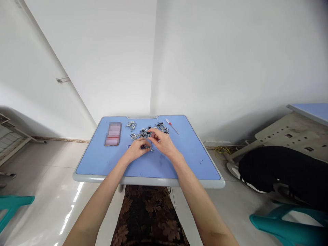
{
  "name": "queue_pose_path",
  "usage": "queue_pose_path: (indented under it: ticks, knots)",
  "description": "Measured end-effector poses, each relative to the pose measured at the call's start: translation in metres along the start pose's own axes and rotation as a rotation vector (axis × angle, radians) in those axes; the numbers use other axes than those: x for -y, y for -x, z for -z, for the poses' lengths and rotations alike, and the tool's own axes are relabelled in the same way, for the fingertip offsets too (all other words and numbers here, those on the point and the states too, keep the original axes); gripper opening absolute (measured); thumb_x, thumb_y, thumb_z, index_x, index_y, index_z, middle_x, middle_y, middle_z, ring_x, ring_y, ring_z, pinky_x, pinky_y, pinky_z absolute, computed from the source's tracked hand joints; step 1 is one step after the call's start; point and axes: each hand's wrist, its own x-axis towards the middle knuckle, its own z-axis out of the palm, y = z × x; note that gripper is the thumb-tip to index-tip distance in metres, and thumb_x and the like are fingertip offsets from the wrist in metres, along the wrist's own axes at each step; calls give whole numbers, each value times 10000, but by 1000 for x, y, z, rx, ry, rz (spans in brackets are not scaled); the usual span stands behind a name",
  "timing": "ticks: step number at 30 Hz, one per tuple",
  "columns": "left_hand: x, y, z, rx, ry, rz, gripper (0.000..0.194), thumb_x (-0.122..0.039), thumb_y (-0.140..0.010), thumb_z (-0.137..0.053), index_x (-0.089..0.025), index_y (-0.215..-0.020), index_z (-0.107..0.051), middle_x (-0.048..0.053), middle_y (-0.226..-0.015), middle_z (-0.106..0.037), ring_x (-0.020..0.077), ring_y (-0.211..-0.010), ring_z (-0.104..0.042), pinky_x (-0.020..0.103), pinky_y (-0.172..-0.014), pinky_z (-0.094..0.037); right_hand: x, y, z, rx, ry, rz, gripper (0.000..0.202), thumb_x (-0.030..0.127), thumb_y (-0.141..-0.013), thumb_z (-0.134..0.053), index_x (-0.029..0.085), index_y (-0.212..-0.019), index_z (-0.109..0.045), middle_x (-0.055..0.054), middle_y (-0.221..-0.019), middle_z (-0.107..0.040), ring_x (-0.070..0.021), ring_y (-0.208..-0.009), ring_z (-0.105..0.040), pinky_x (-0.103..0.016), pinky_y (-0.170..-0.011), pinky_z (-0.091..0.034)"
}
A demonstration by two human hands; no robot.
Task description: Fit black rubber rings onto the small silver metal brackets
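Your right hand [162,141] pinches a small part [151,146] above your left hand [139,149], whose fingers curl low over the desk [102,163]; the pile [143,132] lies just beyond, bare desk nearer you.

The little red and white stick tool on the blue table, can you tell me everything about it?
The tool looks like a small screwdriver. Its handle is whitish and red, maybe plastic, and its thin shaft looks like metal. It lies slanted on the blue table, handle toward the wall, shaft pointing back to the right. Small metal parts are on its left. No hand touches it. Its tip is too small to make out.
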Motion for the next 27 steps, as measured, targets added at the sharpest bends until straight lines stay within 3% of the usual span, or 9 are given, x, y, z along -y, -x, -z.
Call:
queue_pose_path:
  ticks: [8,12,20,27]
  knots:
    - [-5,0,1,-4,-34,16,101,-115,-750,-649,-172,-832,-666,32,-895,-594,148,-775,-570,288,-739,-476,-1,1,-5,-126,128,-52,166,227,-860,-534,185,-1014,-577,-25,-743,-606,-156,-593,-534,-279,-583,-438]
    - [-6,0,2,0,-25,17,95,-123,-757,-645,-173,-835,-667,35,-904,-596,149,-777,-578,290,-742,-480,-1,0,-1,-80,89,-13,204,178,-860,-510,197,-1047,-588,-22,-758,-607,-159,-636,-551,-286,-627,-459]
    - [-3,0,1,-11,-20,4,104,-124,-742,-651,-177,-830,-669,29,-893,-603,157,-781,-580,295,-739,-481,8,1,10,87,10,42,396,159,-921,-380,253,-1292,-483,-58,-987,-608,-172,-820,-577,-319,-723,-491]
    - [-6,1,2,-1,-3,21,94,-137,-765,-639,-177,-844,-672,38,-919,-595,154,-782,-584,301,-750,-484,3,0,9,7,47,77,213,211,-891,-509,229,-1078,-609,-45,-903,-636,-169,-759,-579,-328,-733,-496]
